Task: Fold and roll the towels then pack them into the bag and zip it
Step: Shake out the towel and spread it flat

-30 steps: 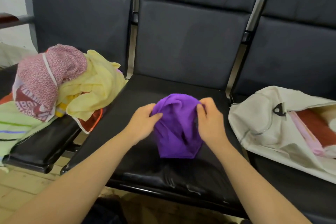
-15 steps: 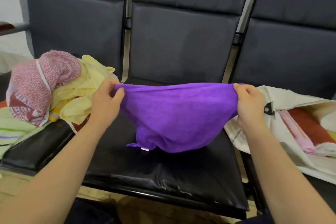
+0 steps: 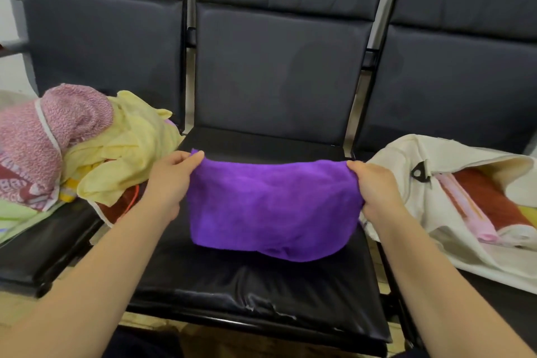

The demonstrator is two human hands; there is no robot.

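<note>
The left grip (image 3: 171, 180) and right grip (image 3: 374, 186) each pinch a top corner of the purple towel (image 3: 270, 209), stretched between them, its lower edge sagging onto the seat (image 3: 261, 285) below. It looks light, soft and limp, so the corners seem the surest hold.

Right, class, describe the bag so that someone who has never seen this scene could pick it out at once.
Find the row of three dark padded seats; the bag lies on the rightmost seat, beside the person's right hand. It is a cream cloth bag lying open, with rolled towels inside. Unlike the loose towel heap on the left seat, it carries a black triangular ring.
</note>
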